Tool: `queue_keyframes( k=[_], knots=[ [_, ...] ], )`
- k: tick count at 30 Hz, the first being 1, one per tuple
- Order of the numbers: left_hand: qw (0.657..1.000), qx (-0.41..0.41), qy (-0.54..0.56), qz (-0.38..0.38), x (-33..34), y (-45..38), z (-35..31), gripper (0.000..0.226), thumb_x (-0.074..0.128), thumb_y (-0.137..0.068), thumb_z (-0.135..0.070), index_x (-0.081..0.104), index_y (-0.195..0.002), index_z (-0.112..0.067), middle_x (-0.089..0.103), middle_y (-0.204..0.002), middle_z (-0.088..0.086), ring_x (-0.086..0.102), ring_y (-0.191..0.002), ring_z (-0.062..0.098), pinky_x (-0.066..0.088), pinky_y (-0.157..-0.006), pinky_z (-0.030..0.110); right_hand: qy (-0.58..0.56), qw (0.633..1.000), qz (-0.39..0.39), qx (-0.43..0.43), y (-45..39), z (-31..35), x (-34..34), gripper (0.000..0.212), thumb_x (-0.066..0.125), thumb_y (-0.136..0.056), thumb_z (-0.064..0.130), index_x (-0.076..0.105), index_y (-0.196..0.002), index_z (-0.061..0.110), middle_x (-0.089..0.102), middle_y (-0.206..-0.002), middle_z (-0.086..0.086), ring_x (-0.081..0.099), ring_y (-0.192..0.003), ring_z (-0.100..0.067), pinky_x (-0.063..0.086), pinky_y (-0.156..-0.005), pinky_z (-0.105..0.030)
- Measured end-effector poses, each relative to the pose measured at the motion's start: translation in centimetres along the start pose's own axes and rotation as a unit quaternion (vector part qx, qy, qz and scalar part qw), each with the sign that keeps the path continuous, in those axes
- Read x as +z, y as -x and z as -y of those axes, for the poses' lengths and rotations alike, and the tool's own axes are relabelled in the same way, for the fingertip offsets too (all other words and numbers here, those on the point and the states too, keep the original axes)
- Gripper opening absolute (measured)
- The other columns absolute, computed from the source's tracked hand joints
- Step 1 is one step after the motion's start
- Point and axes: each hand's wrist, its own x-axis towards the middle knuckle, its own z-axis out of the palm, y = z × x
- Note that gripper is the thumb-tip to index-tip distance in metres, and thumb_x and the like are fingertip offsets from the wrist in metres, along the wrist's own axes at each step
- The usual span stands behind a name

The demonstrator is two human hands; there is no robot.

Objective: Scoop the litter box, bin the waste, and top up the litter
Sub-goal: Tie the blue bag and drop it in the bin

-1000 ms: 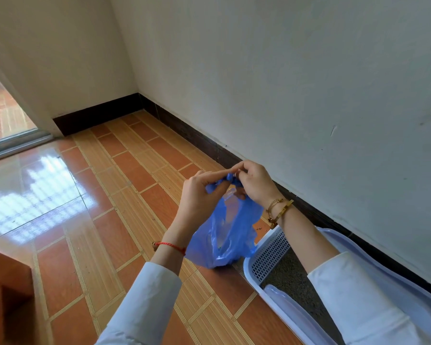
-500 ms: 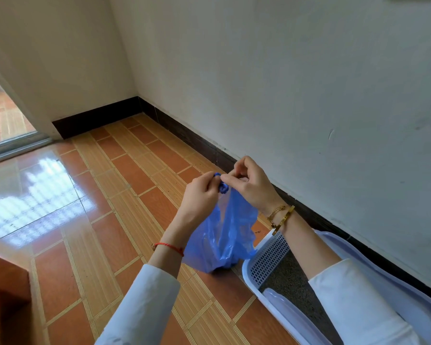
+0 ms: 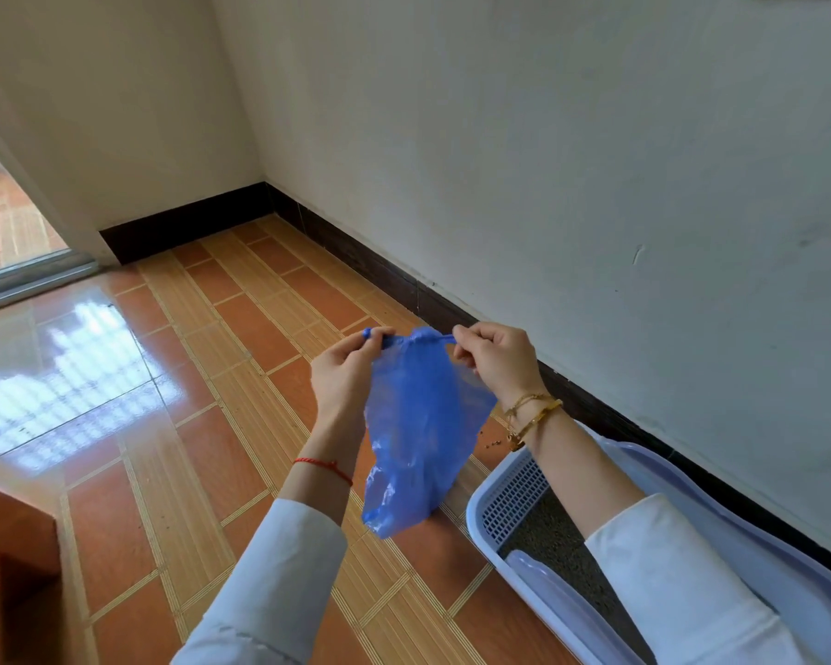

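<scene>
A blue plastic waste bag (image 3: 416,434) hangs in front of me above the tiled floor, knotted at its top. My left hand (image 3: 344,371) pinches the bag's left handle end, and my right hand (image 3: 497,357) pinches the right end, with the knot stretched between them. Below my right arm lies the pale lilac litter box (image 3: 509,491) with a perforated inner wall and grey litter (image 3: 552,535) inside. My right sleeve hides much of the box.
The white wall with a dark skirting board (image 3: 380,276) runs close along the right. Glossy orange floor tiles (image 3: 241,424) stretch left toward a doorway sill (image 3: 25,276). A brown cardboard box (image 3: 6,544) sits at the lower left. A few litter grains (image 3: 495,441) lie near the box.
My hands have pulled apart sideways, drawing the bag's handle ends outward and tightening the knot. Before, they were close together at the bag's top.
</scene>
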Motion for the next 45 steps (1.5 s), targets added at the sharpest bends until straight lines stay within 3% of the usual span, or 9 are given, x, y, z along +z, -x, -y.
queue_keyframes(
  k=[4, 10, 16, 21, 25, 28, 31, 38, 45],
  knots=[
    [0.992, -0.084, 0.009, -0.09, -1.8, -1.6, 3.9, 0.017, 0.061, -0.091, -0.017, 0.077, -0.085, -0.021, 0.069, -0.087, 0.0, 0.052, -0.075, 0.01, 0.04, -0.058, 0.015, 0.061, 0.993, -0.026, 0.101, -0.2, -3.5, -1.2, 0.039, 0.059, -0.087, 0.026, 0.06, -0.049, 0.02, 0.058, -0.053, 0.001, 0.055, -0.06, -0.019, 0.051, -0.07, -0.036],
    [0.971, -0.166, 0.023, -0.171, -4.7, -1.8, 8.9, 0.014, 0.063, -0.09, -0.011, 0.075, -0.095, -0.01, 0.068, -0.085, 0.003, 0.06, -0.072, 0.005, 0.043, -0.068, 0.017, 0.091, 0.968, -0.074, 0.224, 0.1, -8.5, -3.4, 0.033, 0.057, -0.089, 0.02, 0.063, -0.057, 0.016, 0.06, -0.058, 0.003, 0.052, -0.057, -0.009, 0.034, -0.051, -0.022],
    [0.949, -0.228, 0.04, -0.216, -6.6, -1.2, 12.2, 0.013, 0.065, -0.088, -0.012, 0.076, -0.095, -0.011, 0.066, -0.073, -0.003, 0.058, -0.087, 0.012, 0.044, -0.079, 0.023, 0.131, 0.947, -0.083, 0.283, 0.9, -12.4, -4.4, 0.025, 0.058, -0.087, 0.02, 0.072, -0.068, 0.01, 0.061, -0.061, 0.0, 0.061, -0.074, -0.022, 0.046, -0.068, -0.03],
    [0.917, -0.281, 0.069, -0.275, -7.6, -0.4, 13.2, 0.009, 0.07, -0.085, -0.012, 0.074, -0.092, -0.008, 0.065, -0.071, 0.004, 0.053, -0.066, 0.009, 0.046, -0.077, 0.025, 0.17, 0.93, -0.097, 0.312, 1.1, -14.6, -4.9, 0.027, 0.059, -0.083, 0.022, 0.075, -0.09, 0.002, 0.072, -0.093, -0.016, 0.065, -0.093, -0.032, 0.05, -0.077, -0.037],
    [0.914, -0.282, 0.06, -0.284, -8.2, 0.3, 14.0, 0.01, 0.068, -0.086, -0.015, 0.076, -0.092, -0.012, 0.068, -0.079, 0.002, 0.053, -0.071, 0.008, 0.046, -0.078, 0.022, 0.164, 0.916, -0.112, 0.348, 1.6, -16.3, -5.2, 0.029, 0.061, -0.083, 0.026, 0.074, -0.098, 0.004, 0.073, -0.097, -0.014, 0.066, -0.095, -0.028, 0.049, -0.067, -0.03],
    [0.936, -0.232, 0.04, -0.262, -7.8, 0.4, 12.9, 0.009, 0.065, -0.089, -0.016, 0.074, -0.088, -0.018, 0.069, -0.088, 0.005, 0.058, -0.085, 0.012, 0.047, -0.089, 0.027, 0.172, 0.924, -0.11, 0.325, 1.4, -15.5, -5.6, 0.028, 0.06, -0.082, 0.026, 0.075, -0.09, 0.003, 0.073, -0.092, -0.014, 0.066, -0.091, -0.03, 0.051, -0.074, -0.034],
    [0.981, -0.11, 0.002, -0.163, -7.8, -0.3, 10.6, 0.015, 0.057, -0.094, -0.013, 0.071, -0.09, -0.017, 0.068, -0.094, 0.01, 0.059, -0.087, 0.016, 0.047, -0.077, 0.024, 0.166, 0.956, -0.094, 0.222, 1.0, -12.9, -5.9, 0.03, 0.057, -0.09, 0.024, 0.073, -0.078, 0.002, 0.072, -0.077, -0.014, 0.068, -0.078, -0.029, 0.055, -0.076, -0.038],
    [0.998, 0.023, -0.05, 0.012, -4.3, -1.7, 4.7, 0.017, 0.058, -0.094, -0.024, 0.075, -0.096, -0.02, 0.072, -0.091, 0.0, 0.065, -0.084, 0.012, 0.052, -0.081, 0.026, 0.156, 0.986, -0.053, 0.008, -0.4, -5.1, -3.7, 0.027, 0.059, -0.092, 0.029, 0.068, -0.073, 0.013, 0.056, -0.056, 0.008, 0.046, -0.048, -0.004, 0.033, -0.046, -0.013],
    [0.99, 0.053, -0.024, 0.129, -0.7, -0.3, 1.2, 0.015, 0.063, -0.091, -0.012, 0.073, -0.101, -0.016, 0.073, -0.1, -0.002, 0.068, -0.091, 0.012, 0.056, -0.084, 0.026, -0.074, 0.991, 0.11, -0.014, -0.3, -0.7, -0.9, 0.016, 0.063, -0.09, 0.016, 0.071, -0.093, 0.003, 0.069, -0.078, -0.002, 0.064, -0.075, -0.008, 0.051, -0.074, -0.018]
  ],
)
